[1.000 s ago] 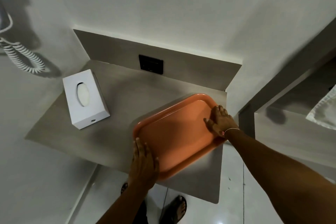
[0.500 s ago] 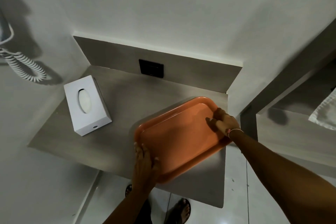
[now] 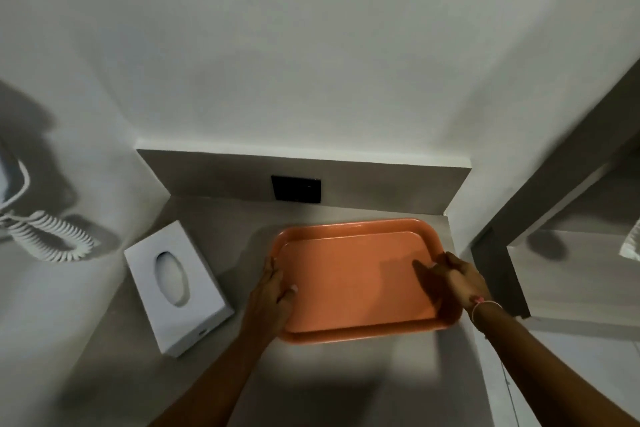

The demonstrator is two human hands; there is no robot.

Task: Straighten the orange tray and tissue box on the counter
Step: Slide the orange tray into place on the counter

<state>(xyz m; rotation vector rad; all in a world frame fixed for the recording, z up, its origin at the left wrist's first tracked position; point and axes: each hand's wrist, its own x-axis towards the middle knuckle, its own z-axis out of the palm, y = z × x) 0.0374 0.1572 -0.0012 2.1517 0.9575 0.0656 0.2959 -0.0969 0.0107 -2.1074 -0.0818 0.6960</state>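
Head view: you have the orange tray (image 3: 356, 281) at the counter's (image 3: 225, 218) back right corner, long edges roughly parallel to the back edge. Left hand (image 3: 273, 291) grips its left rim, thumb inside; right hand (image 3: 457, 282) clasps the right rim. Tray step looks nearly done (small nudge at most). Tissue box (image 3: 176, 288) sits skewed near the left edge, untouched; next, let go and square it.

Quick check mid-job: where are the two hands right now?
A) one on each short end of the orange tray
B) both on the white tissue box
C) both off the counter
A: the left hand and right hand each hold a short end of the rectangular orange plastic tray.
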